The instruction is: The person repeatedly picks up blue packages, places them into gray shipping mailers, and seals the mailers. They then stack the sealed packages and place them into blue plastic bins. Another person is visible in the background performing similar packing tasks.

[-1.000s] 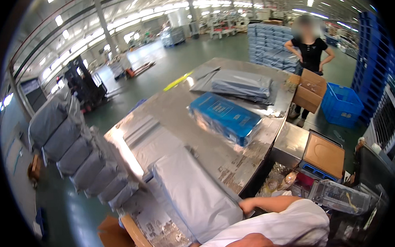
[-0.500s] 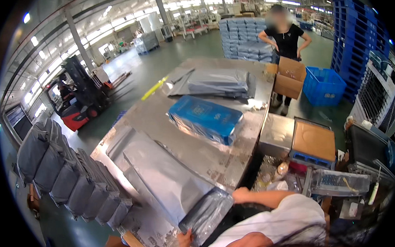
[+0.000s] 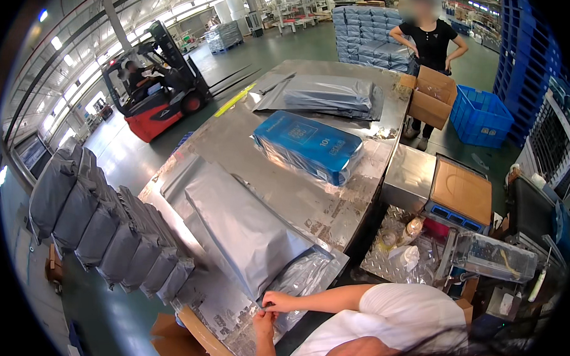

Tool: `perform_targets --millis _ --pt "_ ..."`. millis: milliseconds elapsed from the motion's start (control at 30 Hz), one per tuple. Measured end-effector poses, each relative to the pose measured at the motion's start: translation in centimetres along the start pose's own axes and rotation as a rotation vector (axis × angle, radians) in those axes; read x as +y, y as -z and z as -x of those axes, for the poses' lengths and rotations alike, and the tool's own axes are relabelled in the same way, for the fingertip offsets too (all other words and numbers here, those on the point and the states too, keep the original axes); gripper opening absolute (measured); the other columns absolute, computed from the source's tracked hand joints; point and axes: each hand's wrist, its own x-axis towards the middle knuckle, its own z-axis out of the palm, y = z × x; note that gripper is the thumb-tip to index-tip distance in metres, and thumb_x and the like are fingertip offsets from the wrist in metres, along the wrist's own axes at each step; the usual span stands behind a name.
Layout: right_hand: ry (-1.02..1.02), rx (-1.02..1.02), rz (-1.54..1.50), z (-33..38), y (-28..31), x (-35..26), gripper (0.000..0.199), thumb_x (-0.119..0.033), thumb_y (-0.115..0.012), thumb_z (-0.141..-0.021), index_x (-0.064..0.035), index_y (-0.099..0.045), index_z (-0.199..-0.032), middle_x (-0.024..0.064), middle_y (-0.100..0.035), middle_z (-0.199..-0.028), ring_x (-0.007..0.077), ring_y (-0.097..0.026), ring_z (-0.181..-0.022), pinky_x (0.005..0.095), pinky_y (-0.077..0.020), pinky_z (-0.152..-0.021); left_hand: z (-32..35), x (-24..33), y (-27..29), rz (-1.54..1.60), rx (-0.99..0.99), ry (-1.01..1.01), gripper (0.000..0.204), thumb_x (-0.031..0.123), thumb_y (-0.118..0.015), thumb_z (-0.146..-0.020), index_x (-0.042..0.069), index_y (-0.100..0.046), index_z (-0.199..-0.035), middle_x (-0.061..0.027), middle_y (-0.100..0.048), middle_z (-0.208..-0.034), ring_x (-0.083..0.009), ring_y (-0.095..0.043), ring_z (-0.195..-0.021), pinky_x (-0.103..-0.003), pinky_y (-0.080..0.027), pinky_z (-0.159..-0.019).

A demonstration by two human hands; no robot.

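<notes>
Hands first, at the lower centre of the frame: I see my left hand [image 3: 263,322] and right hand [image 3: 278,300] pinching the near edge of a clear plastic bag [image 3: 301,279], both clenched on it. That edge sits at the open mouth of a large grey foil bag [image 3: 243,226] lying flat on the steel table [image 3: 258,141]. Mid-frame lies a blue wrapped package [image 3: 309,146]. Left, grey filled bags [image 3: 98,222] stand in a row. Upper left, a red forklift [image 3: 160,97]; upper right, a person [image 3: 432,38].
</notes>
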Motion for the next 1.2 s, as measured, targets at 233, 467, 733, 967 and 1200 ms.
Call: perform_targets --millis 233,467,733,967,1200 --pt "-0.408 0.316 -0.934 5.3 5.8 4.9 0.010 -0.012 -0.053 -0.084 -0.0063 -0.053 -0.092 0.0035 -0.060 -0.079 0.0127 -0.057 -0.069 0.0273 -0.0472 -0.061 0.0 -2.4 3.0 0.069 -0.011 0.030 0.003 0.001 -0.049 -0.083 0.003 -0.049 -0.081 -0.0162 -0.062 -0.078 -0.0179 -0.058 -0.056 -0.027 -0.046 -0.048" --pt "-0.242 0.267 -0.049 4.6 5.5 -1.8 0.015 -0.014 -0.061 -0.078 0.0002 -0.058 -0.082 0.0072 -0.056 -0.076 0.0143 -0.052 -0.062 0.0268 -0.0431 -0.060 0.0 -0.1 -0.3 -0.214 -0.136 -0.044 0.017 0.011 -0.047 -0.086 0.002 -0.057 -0.076 -0.0039 -0.059 -0.069 -0.0101 -0.054 -0.060 -0.023 -0.043 -0.056" --pt "-0.605 0.494 -0.792 2.5 4.0 -0.9 0.009 -0.012 -0.050 -0.085 -0.0050 -0.053 -0.081 0.0007 -0.054 -0.069 0.0087 -0.049 -0.059 0.0212 -0.0407 -0.055 1.8 0.4 0.8 -0.122 -0.059 0.035 0.016 0.011 -0.045 -0.088 0.004 -0.057 -0.080 -0.0029 -0.061 -0.073 -0.0086 -0.054 -0.059 -0.021 -0.041 -0.054" --pt "-0.324 0.184 0.058 8.1 6.3 -2.2 0.015 -0.010 -0.058 -0.078 0.0004 -0.058 -0.089 0.0067 -0.054 -0.079 0.0155 -0.052 -0.070 0.0268 -0.0437 -0.067 0.4 0.4 1.4 -0.246 -0.127 -0.021 0.016 0.011 -0.045 -0.087 0.002 -0.056 -0.080 -0.0028 -0.060 -0.072 -0.0077 -0.052 -0.057 -0.021 -0.041 -0.051" --pt "-0.540 0.171 -0.438 0.5 0.0 0.0 0.011 -0.014 -0.058 -0.081 -0.0035 -0.055 -0.083 0.0020 -0.055 -0.077 0.0093 -0.050 -0.064 0.0232 -0.0412 -0.056 0.0 2.2 1.1 -0.414 -0.188 -0.129 0.019 0.011 -0.047 -0.086 0.001 -0.061 -0.079 -0.0016 -0.056 -0.063 -0.0066 -0.050 -0.056 -0.021 -0.040 -0.049"
